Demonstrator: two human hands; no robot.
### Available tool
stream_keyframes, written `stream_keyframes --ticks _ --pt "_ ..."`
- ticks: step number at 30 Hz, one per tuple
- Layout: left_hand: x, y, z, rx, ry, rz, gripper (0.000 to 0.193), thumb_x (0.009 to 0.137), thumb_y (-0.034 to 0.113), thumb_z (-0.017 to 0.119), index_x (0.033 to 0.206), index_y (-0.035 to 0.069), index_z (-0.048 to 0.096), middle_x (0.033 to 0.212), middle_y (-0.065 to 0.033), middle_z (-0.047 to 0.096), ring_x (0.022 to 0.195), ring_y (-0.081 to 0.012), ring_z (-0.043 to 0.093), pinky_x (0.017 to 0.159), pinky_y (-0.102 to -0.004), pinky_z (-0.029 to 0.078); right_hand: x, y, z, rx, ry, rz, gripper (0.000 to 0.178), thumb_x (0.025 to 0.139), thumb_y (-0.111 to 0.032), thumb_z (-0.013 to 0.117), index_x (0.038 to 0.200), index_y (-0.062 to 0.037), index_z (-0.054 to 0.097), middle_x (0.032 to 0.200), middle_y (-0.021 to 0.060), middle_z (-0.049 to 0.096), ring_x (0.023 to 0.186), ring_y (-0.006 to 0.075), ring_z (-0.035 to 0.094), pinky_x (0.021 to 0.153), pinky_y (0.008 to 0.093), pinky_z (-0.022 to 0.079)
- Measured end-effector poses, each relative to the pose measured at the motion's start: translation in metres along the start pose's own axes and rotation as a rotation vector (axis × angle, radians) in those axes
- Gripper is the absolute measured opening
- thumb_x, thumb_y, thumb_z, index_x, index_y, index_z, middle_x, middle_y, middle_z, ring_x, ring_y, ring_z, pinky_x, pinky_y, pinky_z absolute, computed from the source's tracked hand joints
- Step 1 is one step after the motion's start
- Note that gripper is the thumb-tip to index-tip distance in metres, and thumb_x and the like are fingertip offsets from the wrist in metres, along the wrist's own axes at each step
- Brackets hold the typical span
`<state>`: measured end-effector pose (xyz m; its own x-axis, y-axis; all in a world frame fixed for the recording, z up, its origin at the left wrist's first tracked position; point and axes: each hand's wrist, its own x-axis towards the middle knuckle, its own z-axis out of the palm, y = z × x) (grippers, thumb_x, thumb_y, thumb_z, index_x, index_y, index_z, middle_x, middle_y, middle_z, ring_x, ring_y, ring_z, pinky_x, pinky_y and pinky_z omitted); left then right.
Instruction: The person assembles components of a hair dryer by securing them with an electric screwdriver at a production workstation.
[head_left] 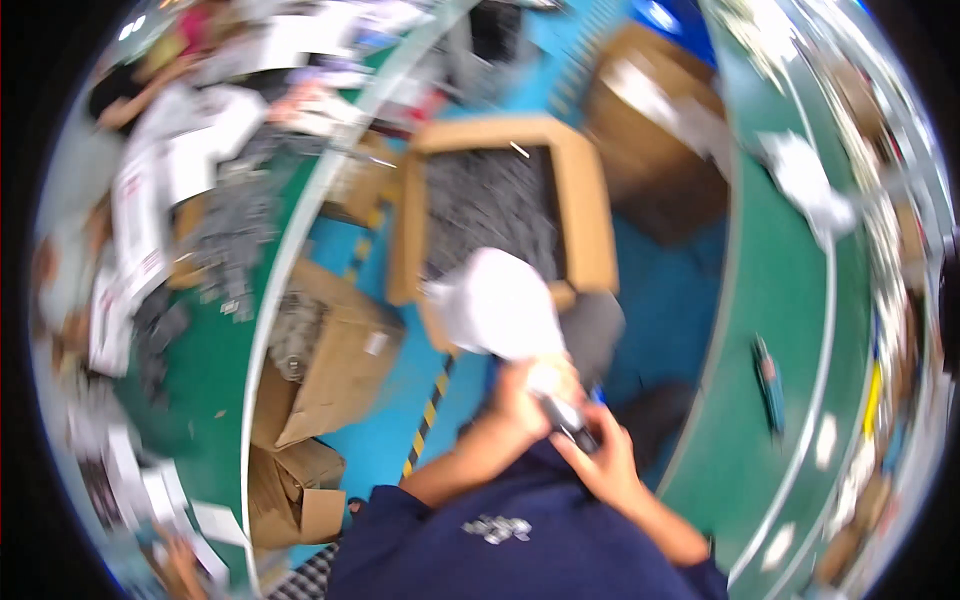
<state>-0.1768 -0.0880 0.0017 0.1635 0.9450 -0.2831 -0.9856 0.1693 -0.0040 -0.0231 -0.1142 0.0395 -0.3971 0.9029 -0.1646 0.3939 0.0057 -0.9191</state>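
Observation:
Close in front of my body, my left hand (518,400) is closed around the near end of a white, bag-like thing (503,305). Motion blur hides its exact kind. My right hand (607,462) pinches a small black-and-grey, elongated object (570,424), whose far end meets my left fingers. Just beyond the white thing stands an open cardboard box (590,210), filled with many dark grey, thin pieces (490,205). The white thing overlaps the box's near edge in view.
A green table (215,385) on the left carries grey parts and white boxes. On the right-hand green table (715,450) lie a teal pen-shaped tool (769,385) and a white plastic bag (805,185). More cardboard boxes (345,365) stand on the blue floor. Other people sit at far left.

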Motion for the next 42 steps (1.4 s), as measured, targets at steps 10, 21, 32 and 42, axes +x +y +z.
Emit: stream_keyframes --ticks 10,21,32,42 --pt "0.017 -0.018 0.014 0.07 -0.115 -0.11 0.012 0.094 0.017 0.041 0.083 0.013 0.038 0.057 0.0016 0.043 0.045 -0.0107 0.045 0.051 -0.0297 0.041 -0.023 -0.012 -0.034 -0.214 -0.082 0.135 0.038 0.079 -0.036 0.073 0.078 -0.0015 0.057 0.062 0.0118 0.056 0.057 0.0308 0.06 0.051 0.0387 0.046" --pt "0.017 -0.07 0.026 0.641 0.51 -0.281 0.027 0.088 0.02 0.056 0.065 0.014 0.042 0.056 0.0025 0.037 0.049 -0.0103 0.039 0.054 -0.03 0.038 -0.055 0.011 -0.041 0.004 -0.117 0.417 0.041 0.083 -0.04 0.066 0.088 0.0003 0.059 0.062 0.0157 0.06 0.059 0.0335 0.062 0.057 0.0431 0.046" --pt "0.023 -0.076 0.022 0.644 0.249 -0.358 0.033 0.091 0.021 0.047 0.06 0.015 0.039 0.055 0.0021 0.036 0.048 -0.0104 0.04 0.054 -0.0302 0.038 -0.054 0.027 -0.036 0.358 -0.052 0.551 0.024 0.079 -0.017 0.065 0.068 0.0021 0.056 0.054 0.0104 0.051 0.05 0.0189 0.052 0.053 0.0349 0.042" --pt "0.029 -0.061 -0.002 0.419 0.565 -0.232 0.019 0.077 0.014 0.069 0.082 0.002 0.055 0.056 -0.0076 0.052 0.042 -0.019 0.052 0.042 -0.0328 0.044 -0.03 0.032 -0.018 0.096 -0.018 0.339 0.036 0.082 -0.021 0.073 0.103 0.0056 0.06 0.092 0.0193 0.066 0.089 0.0243 0.065 0.079 0.037 0.048"
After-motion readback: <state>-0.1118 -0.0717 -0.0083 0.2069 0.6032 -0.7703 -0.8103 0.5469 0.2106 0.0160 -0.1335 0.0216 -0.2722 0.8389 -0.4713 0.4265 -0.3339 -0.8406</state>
